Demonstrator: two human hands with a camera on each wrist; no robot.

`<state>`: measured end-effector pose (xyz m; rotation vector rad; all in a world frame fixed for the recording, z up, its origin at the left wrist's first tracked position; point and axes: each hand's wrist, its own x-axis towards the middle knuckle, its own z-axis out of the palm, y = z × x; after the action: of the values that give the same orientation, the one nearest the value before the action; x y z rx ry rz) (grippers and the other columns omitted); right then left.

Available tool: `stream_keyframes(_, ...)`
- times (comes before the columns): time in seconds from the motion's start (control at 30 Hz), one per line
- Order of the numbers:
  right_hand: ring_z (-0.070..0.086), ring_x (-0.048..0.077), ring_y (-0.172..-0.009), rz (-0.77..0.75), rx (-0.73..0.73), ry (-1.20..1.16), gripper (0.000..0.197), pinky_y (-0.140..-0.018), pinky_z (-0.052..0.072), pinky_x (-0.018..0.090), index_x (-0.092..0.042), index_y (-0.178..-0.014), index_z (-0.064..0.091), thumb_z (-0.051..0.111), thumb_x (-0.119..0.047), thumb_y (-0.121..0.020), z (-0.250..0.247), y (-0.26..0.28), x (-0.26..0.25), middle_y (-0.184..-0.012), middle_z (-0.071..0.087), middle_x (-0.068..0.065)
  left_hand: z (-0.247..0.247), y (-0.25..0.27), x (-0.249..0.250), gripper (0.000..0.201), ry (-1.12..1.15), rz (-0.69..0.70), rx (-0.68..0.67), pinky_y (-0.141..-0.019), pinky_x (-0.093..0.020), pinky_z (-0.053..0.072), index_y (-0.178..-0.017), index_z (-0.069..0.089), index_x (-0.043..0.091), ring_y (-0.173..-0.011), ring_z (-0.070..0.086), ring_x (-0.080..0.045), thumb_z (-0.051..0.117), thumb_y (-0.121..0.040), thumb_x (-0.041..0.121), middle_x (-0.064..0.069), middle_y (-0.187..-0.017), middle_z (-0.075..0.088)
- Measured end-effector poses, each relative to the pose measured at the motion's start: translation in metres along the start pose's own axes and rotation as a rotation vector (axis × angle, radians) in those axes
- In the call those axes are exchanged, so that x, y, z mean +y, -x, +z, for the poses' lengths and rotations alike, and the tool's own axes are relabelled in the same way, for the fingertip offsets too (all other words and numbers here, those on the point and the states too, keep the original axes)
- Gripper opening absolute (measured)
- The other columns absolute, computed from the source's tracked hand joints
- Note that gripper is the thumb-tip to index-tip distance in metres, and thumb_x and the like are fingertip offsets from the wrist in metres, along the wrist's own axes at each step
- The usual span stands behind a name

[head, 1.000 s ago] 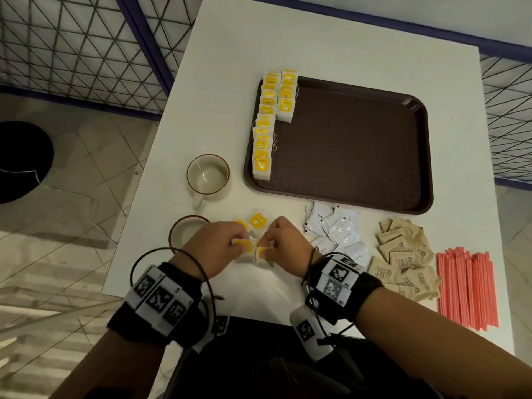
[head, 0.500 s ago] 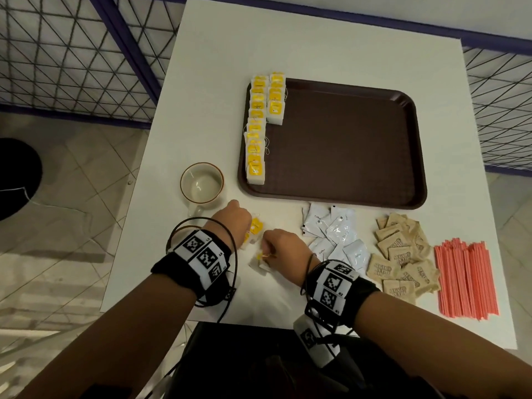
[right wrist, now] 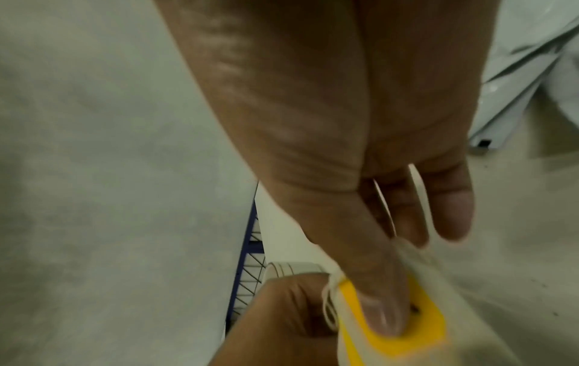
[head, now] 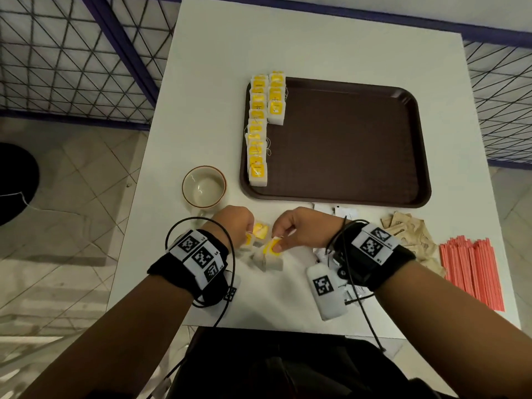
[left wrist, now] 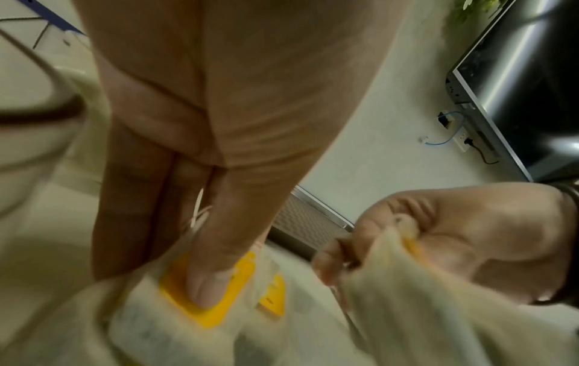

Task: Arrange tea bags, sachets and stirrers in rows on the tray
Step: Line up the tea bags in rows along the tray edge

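Observation:
A brown tray (head: 345,139) lies on the white table, with two rows of yellow-tagged tea bags (head: 257,131) along its left side; the second row (head: 276,99) is short. In front of the tray my left hand (head: 244,234) pinches a tea bag (left wrist: 175,309), its thumb on the yellow tag. My right hand (head: 277,240) pinches another tea bag (head: 269,254) by its yellow tag (right wrist: 391,344). A loose tea bag (head: 260,230) lies between the two hands.
An empty cup (head: 203,185) stands left of the tray. White sachets (head: 342,211), brown sachets (head: 408,234) and red stirrers (head: 472,272) lie to the right of my hands. The table's near edge runs just behind my wrists.
The left hand reached forward to the loose bags and now pinches one. The right hand has shifted forward and right with its bag.

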<state>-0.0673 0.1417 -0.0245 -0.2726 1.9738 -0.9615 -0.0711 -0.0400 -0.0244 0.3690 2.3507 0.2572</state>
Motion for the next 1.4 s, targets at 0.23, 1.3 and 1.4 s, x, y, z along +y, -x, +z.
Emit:
stream_keyframes(0.23, 0.047, -0.003, -0.052, -0.001, 0.2, 0.046, 0.016, -0.053, 0.032, 0.009, -0.006, -0.082, 0.072, 0.079, -0.015, -0.071, 0.016, -0.029, -0.006, -0.06, 0.052, -0.011, -0.001, -0.005, -0.002, 0.015, -0.011, 0.013, -0.034, -0.076, -0.025, 0.044, -0.097, 0.068, 0.015, -0.098, 0.062, -0.024, 0.063, -0.082, 0.014, -0.005, -0.104, 0.068)
stream_keyframes(1.3, 0.06, 0.009, -0.08, -0.279, 0.36, -0.272, 0.015, -0.078, 0.051, 0.029, -0.013, -0.091, 0.059, 0.063, 0.0, -0.084, -0.107, 0.013, -0.001, -0.087, 0.062, -0.005, -0.084, -0.041, 0.008, 0.007, 0.39, 0.368, 0.105, -0.09, -0.035, 0.049, -0.08, 0.069, 0.019, -0.094, 0.062, -0.01, 0.069, -0.079, 0.012, 0.005, -0.1, 0.069)
stream_keyframes(1.4, 0.061, 0.006, -0.077, -0.266, 0.358, -0.347, 0.018, -0.075, 0.053, 0.024, -0.013, -0.09, 0.058, 0.061, 0.003, -0.083, -0.11, 0.01, -0.001, -0.086, 0.062, -0.003, -0.082, -0.043, 0.003, 0.014, 0.479, 0.335, 0.132, -0.083, -0.037, 0.054, -0.077, 0.068, 0.026, -0.084, 0.064, -0.012, 0.071, -0.078, 0.012, 0.003, -0.089, 0.07)
